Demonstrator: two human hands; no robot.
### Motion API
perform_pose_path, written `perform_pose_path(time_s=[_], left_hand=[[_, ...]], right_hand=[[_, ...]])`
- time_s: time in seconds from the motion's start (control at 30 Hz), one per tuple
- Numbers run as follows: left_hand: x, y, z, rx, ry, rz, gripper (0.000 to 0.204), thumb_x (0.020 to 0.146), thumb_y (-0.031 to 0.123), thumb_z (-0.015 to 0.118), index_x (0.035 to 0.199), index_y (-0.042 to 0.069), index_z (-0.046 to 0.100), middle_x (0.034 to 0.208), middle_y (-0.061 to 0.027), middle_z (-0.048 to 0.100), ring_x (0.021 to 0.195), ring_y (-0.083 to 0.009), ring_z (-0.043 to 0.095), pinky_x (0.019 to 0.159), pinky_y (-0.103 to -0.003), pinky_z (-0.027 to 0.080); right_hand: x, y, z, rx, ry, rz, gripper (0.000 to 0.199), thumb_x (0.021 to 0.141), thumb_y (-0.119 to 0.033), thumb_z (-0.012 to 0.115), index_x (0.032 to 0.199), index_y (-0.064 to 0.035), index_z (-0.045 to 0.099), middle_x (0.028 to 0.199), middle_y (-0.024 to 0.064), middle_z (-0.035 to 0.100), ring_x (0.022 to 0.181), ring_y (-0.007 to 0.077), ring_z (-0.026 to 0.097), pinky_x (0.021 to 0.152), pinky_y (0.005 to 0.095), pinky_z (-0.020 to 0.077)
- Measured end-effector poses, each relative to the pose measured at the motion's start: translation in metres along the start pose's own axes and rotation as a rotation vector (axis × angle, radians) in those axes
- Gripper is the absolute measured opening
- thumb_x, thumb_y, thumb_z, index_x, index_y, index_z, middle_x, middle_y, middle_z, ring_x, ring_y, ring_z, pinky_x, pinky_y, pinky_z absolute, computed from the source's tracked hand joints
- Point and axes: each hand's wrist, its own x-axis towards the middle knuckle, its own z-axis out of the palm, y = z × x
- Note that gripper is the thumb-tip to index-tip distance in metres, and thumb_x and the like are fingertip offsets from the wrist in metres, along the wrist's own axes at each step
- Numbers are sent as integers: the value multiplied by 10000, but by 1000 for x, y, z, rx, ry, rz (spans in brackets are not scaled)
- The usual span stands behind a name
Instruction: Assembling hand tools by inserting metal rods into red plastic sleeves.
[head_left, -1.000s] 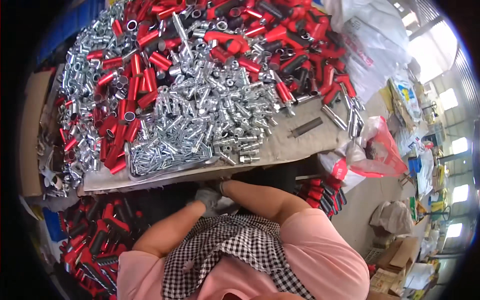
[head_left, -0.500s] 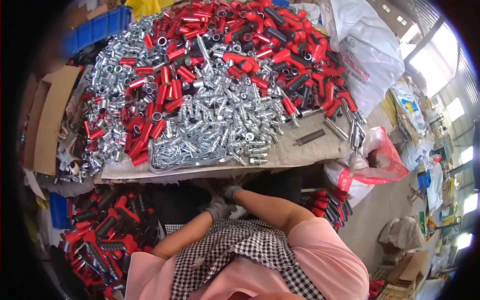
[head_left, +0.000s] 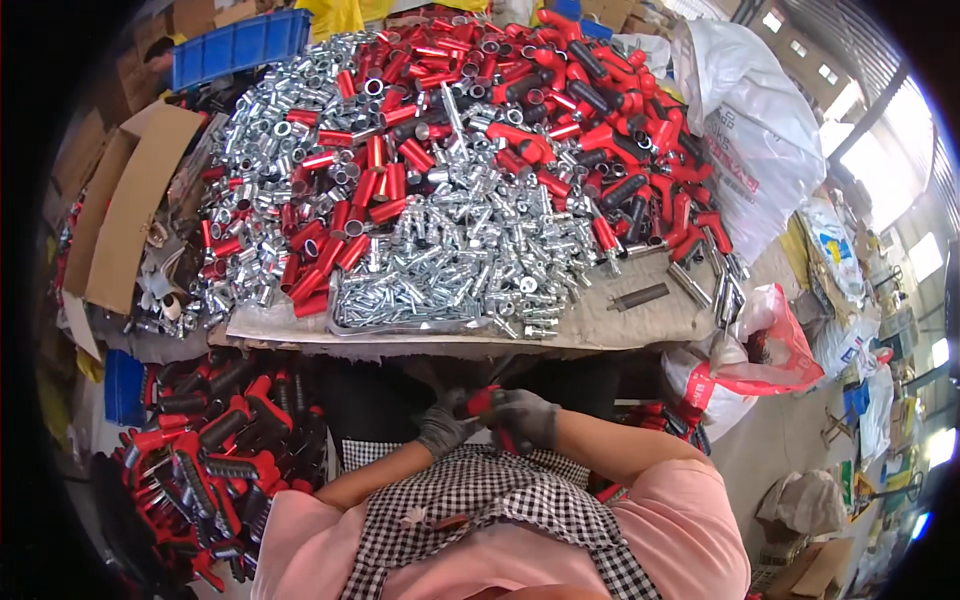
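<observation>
In front of my lap, under the table's front edge, both hands wear dark grey gloves. My right hand [head_left: 528,417] is wrapped round a red-and-black tool handle [head_left: 482,402], whose black grip points down toward the apron. Pressed to the left end of the red part are the curled fingers of my left hand [head_left: 446,424]. The gloves hide much of the handle. On the table above lies a big heap of red-and-black handles [head_left: 600,95], red sleeves [head_left: 385,180] and silver metal fittings [head_left: 480,240]. A clear tray [head_left: 400,328] of small pins stands at the front.
More red-and-black handles [head_left: 215,450] are piled low on my left, beside a blue bin [head_left: 124,388]. A cardboard box [head_left: 135,210] and a blue crate [head_left: 240,48] flank the heap. White sacks [head_left: 750,130] and a red-and-white bag [head_left: 770,350] stand right. A dark tube [head_left: 640,297] lies on the table.
My hands have drawn back from under the table edge toward my body, and the red-and-black tool handle now shows between them. The whole view has shifted slightly.
</observation>
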Motion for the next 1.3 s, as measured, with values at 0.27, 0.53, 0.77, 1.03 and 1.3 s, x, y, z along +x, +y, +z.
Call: perform_pose_path(time_s=[0.27, 0.53, 0.77, 1.03, 1.3], left_hand=[[10, 41, -33, 908, -97, 338, 349, 819, 410, 547, 775, 67, 585, 585, -130, 557, 523, -309, 581, 523, -417, 489], [17, 164, -100, 786, -607, 24, 243, 807, 306, 567, 853, 85, 657, 715, -122, 660, 666, -295, 652, 632, -417, 513], [1, 123, -111, 266, -1225, -211, 304, 730, 312, 694, 899, 64, 646, 690, -90, 634, 656, -220, 605, 668, -359, 495], [3, 139, -94, 1066, -331, 220, 289, 760, 340, 641, 885, 86, 587, 789, -152, 637, 770, -288, 644, 675, -441, 490], [15, 116, -92, 602, -967, 171, 434, 711, 379, 724, 997, 63, 642, 832, -152, 662, 791, -327, 630, 701, -426, 497]], right_hand=[[-70, -17, -22, 504, -211, 148, 572, 769, -292, 686, 1243, -4, 549, 812, 99, 658, 685, 163, 631, 585, 272, 504], [-60, -32, -27, -371, -164, -268, 583, 710, -86, 720, 1263, -42, 541, 1126, 110, 650, 1019, 191, 626, 876, 319, 510], [-64, -47, -3, -1110, -297, -713, 537, 695, -116, 678, 1223, -113, 582, 929, 149, 657, 851, 322, 636, 789, 359, 515], [-65, -2, -6, 453, -85, 129, 467, 719, -146, 675, 1143, 13, 560, 693, 110, 602, 620, 247, 615, 582, 351, 527], [-60, -8, -11, -1306, -129, -536, 419, 761, -194, 629, 1164, -92, 583, 824, 132, 650, 700, 287, 640, 630, 352, 520]])
